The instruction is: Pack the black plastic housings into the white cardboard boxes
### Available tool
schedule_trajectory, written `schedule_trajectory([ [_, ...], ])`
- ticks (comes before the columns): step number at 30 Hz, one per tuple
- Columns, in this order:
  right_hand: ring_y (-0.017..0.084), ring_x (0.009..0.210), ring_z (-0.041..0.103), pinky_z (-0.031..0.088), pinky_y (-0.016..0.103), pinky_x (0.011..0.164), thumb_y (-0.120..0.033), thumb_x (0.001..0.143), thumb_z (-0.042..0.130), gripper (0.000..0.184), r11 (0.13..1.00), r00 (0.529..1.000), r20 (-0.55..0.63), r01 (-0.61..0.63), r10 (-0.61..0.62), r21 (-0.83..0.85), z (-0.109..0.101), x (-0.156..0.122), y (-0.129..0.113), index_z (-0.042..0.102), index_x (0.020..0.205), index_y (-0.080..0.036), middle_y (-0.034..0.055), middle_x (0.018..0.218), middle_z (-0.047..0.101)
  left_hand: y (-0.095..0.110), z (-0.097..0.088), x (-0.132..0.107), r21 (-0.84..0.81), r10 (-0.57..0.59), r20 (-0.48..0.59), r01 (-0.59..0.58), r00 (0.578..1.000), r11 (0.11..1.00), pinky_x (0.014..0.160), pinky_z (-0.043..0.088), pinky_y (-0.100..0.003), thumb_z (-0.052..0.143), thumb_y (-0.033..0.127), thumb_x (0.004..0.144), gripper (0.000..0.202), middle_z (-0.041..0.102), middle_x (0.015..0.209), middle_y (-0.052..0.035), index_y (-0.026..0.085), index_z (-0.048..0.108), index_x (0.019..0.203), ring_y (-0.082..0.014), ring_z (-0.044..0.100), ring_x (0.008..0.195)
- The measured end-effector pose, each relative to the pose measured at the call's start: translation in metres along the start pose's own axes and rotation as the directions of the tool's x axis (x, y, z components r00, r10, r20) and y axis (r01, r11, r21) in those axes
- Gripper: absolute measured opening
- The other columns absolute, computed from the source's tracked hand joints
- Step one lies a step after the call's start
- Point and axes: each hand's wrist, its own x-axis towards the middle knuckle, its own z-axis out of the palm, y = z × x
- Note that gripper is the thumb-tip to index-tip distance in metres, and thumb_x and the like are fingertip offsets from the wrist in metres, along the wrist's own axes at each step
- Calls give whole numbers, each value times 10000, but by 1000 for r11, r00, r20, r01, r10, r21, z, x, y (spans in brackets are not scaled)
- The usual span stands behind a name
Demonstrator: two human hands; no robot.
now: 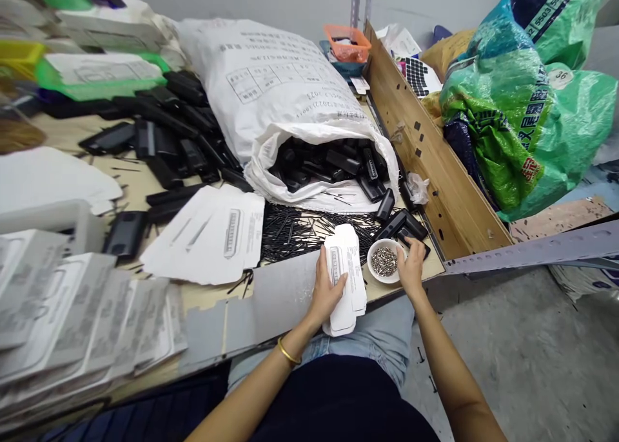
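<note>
My left hand grips a stack of white printed cards at the table's near edge, fingers wrapped round its left side. My right hand rests at the right rim of a small white bowl filled with tiny metal screws; its fingers curl together at the bowl's edge, and I cannot see whether they pinch a screw. Black plastic parts lie just behind the bowl. A gold bangle circles my left wrist.
A big white sack lies open, spilling black plastic housings. Thin black pins litter the table beside flat white cards. More black parts lie left. Card stacks sit near left. A wooden board and green bags bound the right.
</note>
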Motion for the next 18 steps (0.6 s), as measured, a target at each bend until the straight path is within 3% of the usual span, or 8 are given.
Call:
schedule_trajectory([
  [3,245,1076,464,391,426,947,-290,906,368,317,993,997,46,-58,53,107,16,-7,0,489,1154,-134,156,1106,506,2,1,-1,-21,-20,-9,19,1000,1000,1169,130,-442,596,264,789,897,111,1565,-83,250,35,1489,-265,138,1429],
  [6,252,1082,467,385,420,947,-360,918,355,358,991,995,84,-71,61,113,15,4,0,477,1171,-138,159,1117,513,2,1,-1,-28,-26,-20,25,999,999,1166,130,-454,593,267,791,903,102,1566,-85,254,19,1489,-268,137,1429],
  [10,352,1144,406,330,514,951,-441,874,438,469,969,988,43,-136,148,-207,-4,48,14,482,1204,-111,219,1195,472,-1,0,-2,-40,-26,-11,25,1000,999,1164,137,-460,587,270,795,903,98,1566,-82,265,7,1487,-273,141,1428],
  [13,409,1142,383,351,550,885,-424,826,521,542,907,952,212,-120,220,-404,-2,81,21,458,1271,-122,248,1232,435,-5,2,-3,-45,-16,-19,15,1000,999,1165,141,-450,563,262,811,862,109,1563,-74,275,26,1486,-267,157,1424],
  [16,388,1146,397,372,505,889,-290,846,479,545,925,922,360,4,144,-380,21,98,11,378,1352,-116,247,1206,436,-7,5,-4,-46,1,-32,-2,999,999,1166,144,-445,534,251,830,820,117,1560,-68,285,39,1484,-258,168,1421],
  [18,375,1137,420,396,480,879,-257,843,464,599,947,900,417,15,127,-322,39,103,-3,296,1406,-135,236,1205,420,-8,6,-4,-45,17,-34,-19,999,999,1165,154,-445,526,247,836,808,108,1561,-61,294,42,1482,-257,162,1422],
])
